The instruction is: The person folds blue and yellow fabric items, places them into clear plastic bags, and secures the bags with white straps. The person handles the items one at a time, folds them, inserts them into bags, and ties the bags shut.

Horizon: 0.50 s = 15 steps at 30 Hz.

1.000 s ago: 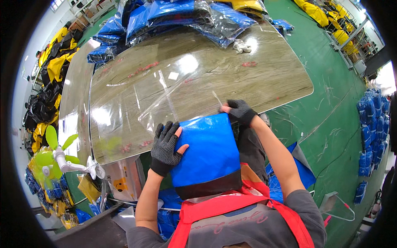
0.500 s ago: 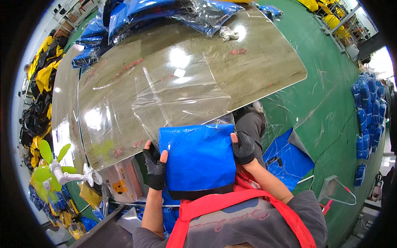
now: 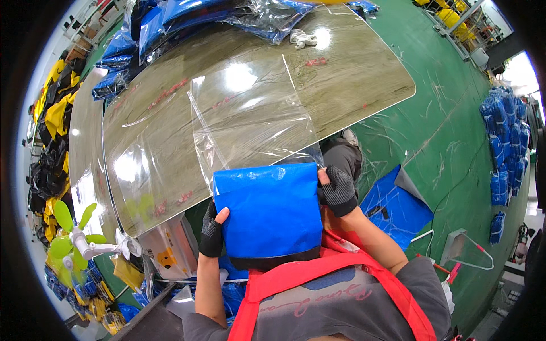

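A green floor (image 3: 455,131) surrounds a glossy, wood-grained counter (image 3: 364,65), with blue goods in clear wrap (image 3: 182,14) piled on its far side. Before the person's torso, just off the counter's near edge, a folded blue piece (image 3: 270,213) is held. It is squarish and bright, with a slightly shiny face, soft wrinkles, a nearly straight far edge and gently rounded sides; a black band (image 3: 276,260) runs along the edge nearest the body. From its far edge a clear plastic bag (image 3: 256,128) spreads over the counter, creased and catching the light. The left hand (image 3: 212,230), in a dark glove, is closed on the left side, bare thumb on top. The right hand (image 3: 338,190), gloved likewise, grips the far right corner, its fingers curled in.
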Each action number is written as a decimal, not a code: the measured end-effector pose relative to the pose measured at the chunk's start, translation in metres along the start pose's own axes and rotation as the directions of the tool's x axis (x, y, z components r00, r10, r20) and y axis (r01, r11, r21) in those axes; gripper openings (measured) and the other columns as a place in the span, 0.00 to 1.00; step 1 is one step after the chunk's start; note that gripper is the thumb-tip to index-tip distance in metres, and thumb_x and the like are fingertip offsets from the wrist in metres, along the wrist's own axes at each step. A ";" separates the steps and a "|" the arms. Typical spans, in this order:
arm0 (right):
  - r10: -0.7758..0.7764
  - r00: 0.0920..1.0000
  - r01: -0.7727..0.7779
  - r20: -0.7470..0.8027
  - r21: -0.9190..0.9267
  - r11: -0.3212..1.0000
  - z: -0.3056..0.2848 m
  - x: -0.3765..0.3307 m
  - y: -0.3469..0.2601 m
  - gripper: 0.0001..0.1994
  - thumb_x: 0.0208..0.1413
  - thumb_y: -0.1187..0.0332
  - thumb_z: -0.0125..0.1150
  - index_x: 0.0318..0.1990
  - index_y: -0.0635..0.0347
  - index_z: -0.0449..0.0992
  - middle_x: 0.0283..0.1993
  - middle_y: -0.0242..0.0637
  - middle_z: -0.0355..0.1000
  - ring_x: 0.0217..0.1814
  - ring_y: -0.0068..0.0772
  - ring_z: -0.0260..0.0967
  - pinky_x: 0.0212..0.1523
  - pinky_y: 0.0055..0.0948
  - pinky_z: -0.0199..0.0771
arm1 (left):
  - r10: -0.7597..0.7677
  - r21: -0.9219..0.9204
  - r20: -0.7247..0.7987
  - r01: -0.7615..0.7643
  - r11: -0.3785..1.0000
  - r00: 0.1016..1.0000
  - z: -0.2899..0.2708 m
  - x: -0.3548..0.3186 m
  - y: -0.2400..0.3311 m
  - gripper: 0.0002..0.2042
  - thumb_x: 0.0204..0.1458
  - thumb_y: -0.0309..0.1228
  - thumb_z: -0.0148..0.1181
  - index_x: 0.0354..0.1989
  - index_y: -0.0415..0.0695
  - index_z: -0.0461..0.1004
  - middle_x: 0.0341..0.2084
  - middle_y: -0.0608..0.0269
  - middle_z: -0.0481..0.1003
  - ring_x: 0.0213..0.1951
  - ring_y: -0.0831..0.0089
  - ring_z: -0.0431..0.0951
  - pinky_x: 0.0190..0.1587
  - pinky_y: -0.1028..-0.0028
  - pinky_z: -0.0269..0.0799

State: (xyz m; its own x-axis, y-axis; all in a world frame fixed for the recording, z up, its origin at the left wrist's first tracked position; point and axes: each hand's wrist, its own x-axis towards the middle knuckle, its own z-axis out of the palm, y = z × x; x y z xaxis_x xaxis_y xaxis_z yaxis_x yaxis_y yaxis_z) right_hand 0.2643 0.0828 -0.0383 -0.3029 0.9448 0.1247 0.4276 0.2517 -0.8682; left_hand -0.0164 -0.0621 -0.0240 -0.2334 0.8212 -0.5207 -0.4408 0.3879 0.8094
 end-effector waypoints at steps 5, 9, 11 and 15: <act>-0.329 0.930 0.366 0.166 -0.299 0.881 0.003 -0.030 0.021 0.10 0.54 0.64 0.55 0.28 0.60 0.75 0.24 0.46 0.70 0.27 0.48 0.70 0.29 0.41 0.68 | 0.066 0.124 -0.094 -0.054 0.991 0.993 -0.014 -0.003 -0.021 0.28 0.51 0.44 0.59 0.56 0.38 0.65 0.46 0.55 0.72 0.45 0.67 0.73 0.49 0.69 0.69; -0.117 0.979 0.151 0.168 -0.205 0.967 0.001 -0.040 0.023 0.11 0.53 0.61 0.56 0.27 0.58 0.76 0.23 0.47 0.69 0.27 0.51 0.69 0.28 0.43 0.68 | -0.032 0.418 -0.152 0.094 0.904 0.988 -0.027 -0.002 -0.032 0.27 0.52 0.49 0.57 0.50 0.37 0.70 0.41 0.57 0.75 0.40 0.69 0.74 0.46 0.72 0.69; -0.012 0.946 0.093 0.324 -0.235 0.967 -0.006 -0.041 0.024 0.10 0.54 0.61 0.55 0.28 0.58 0.76 0.28 0.48 0.72 0.30 0.52 0.70 0.30 0.44 0.69 | -0.193 0.577 -0.222 0.288 0.764 0.956 -0.042 -0.001 -0.036 0.27 0.52 0.50 0.57 0.48 0.37 0.72 0.38 0.58 0.76 0.38 0.69 0.75 0.45 0.72 0.70; 0.069 0.577 -0.235 0.814 0.084 0.968 -0.055 -0.019 0.032 0.11 0.54 0.61 0.58 0.36 0.59 0.77 0.34 0.42 0.75 0.38 0.39 0.73 0.40 0.33 0.71 | -0.048 0.450 0.322 -0.109 0.887 0.946 -0.047 -0.024 -0.032 0.37 0.51 0.55 0.54 0.61 0.37 0.58 0.57 0.53 0.64 0.57 0.64 0.65 0.58 0.66 0.59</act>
State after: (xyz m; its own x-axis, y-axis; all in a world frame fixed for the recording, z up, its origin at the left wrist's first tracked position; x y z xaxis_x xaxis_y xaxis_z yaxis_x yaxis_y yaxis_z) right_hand 0.3301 0.0848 -0.0418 -0.8385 0.3914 -0.3790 0.4135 0.0043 -0.9105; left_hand -0.0375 -0.1138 -0.0505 0.0794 0.8928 -0.4434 0.0244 0.4430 0.8962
